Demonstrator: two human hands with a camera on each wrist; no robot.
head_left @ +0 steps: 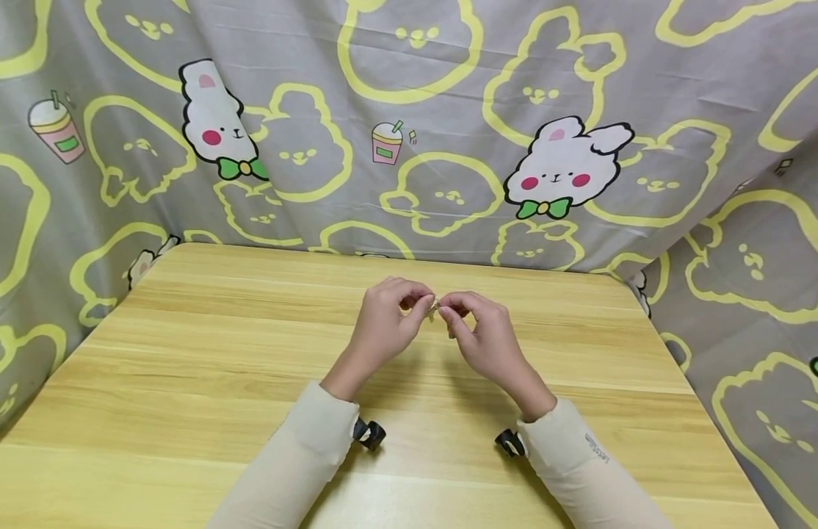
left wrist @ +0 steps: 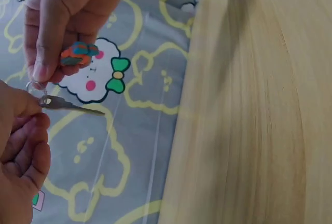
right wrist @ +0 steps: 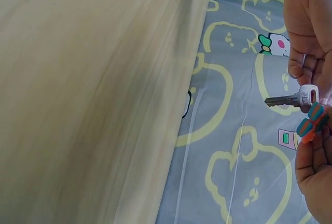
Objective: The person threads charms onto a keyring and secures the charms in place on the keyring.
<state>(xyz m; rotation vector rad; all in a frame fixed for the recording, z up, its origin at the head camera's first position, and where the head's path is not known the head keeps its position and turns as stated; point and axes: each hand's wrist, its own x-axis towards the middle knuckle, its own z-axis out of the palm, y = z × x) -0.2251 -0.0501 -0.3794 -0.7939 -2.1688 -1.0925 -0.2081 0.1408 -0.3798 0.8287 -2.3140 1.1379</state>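
Both hands meet above the middle of the table, fingertips close around a small key ring. In the head view my left hand (head_left: 385, 316) and right hand (head_left: 484, 334) face each other. A metal key (left wrist: 72, 106) hangs on a thin ring (left wrist: 35, 88) between the fingertips. My left hand (left wrist: 21, 146) pinches at the head of the key, whose blade points down. At the ring's other side, the right hand (left wrist: 67, 16) pinches. A small orange and teal charm (right wrist: 312, 122) is by the right fingers; its link to the ring is hidden.
A wood-grain table (head_left: 184, 382) lies below the hands. Grey curtain with yellow cartoon outlines (head_left: 303, 139) encloses its back and sides. Black wrist devices (head_left: 371, 433) stick out of both beige sleeves (head_left: 316, 433).
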